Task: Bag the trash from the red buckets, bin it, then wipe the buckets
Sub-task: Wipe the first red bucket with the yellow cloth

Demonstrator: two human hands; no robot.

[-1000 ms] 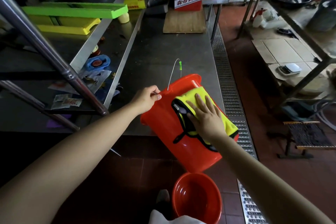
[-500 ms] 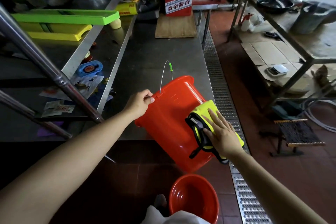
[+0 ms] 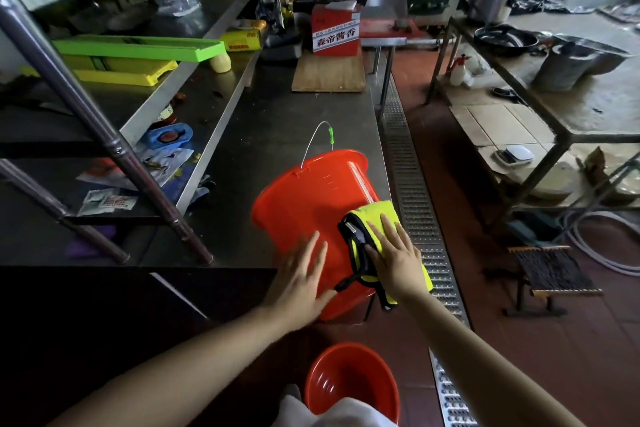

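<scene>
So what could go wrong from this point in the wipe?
1. The bucket lies tilted on the counter edge, base past it. Only the flat left hand and the right hand pressing the cloth steady it; a hard push could likely roll or slide it off.
2. The cloth's black strap dangles loose and might snag.
3. A second bucket stands on the floor at the feet, a possible trip hazard.

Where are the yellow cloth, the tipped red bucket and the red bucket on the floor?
Yellow cloth with black trim [image 3: 380, 215]: head view, bare top part.
Tipped red plastic bucket [image 3: 304, 204]: head view, outer wall.
Red bucket on the floor [image 3: 349, 380]: head view, inside wall.
</scene>
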